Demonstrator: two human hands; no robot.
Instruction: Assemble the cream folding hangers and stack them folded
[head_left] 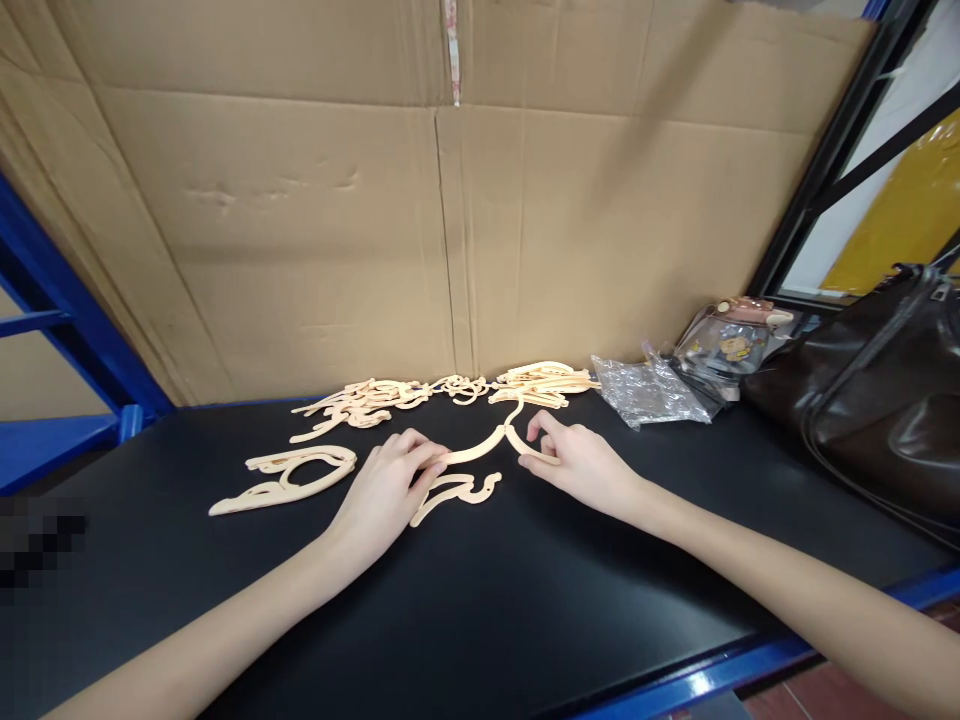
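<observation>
A cream hanger (pixel 478 449) is spreading its two arms between the hands, over the middle of the black table (pixel 480 620), its hook pointing toward the back; whether it is touching the tabletop, I cannot tell. The left hand (pixel 391 478) is pinching the end of one arm between thumb and fingers. The right hand (pixel 577 465) is gripping the end of the other arm, its index finger bending above it. Just in front of the hanger, a loose piece with a hooked end (pixel 457 488) is lying partly behind the left hand. Left of that hand, a folded piece (pixel 292 482) is resting flat. Farther back, a left pile (pixel 367 403), some small hooks (pixel 460 388) and a right pile (pixel 541 383) are lying along the cardboard (pixel 300 240). To the right, a clear plastic bag (pixel 649 390), a see-through pouch (pixel 731 345) and a dark brown bag (pixel 870 400) are sitting side by side.
</observation>
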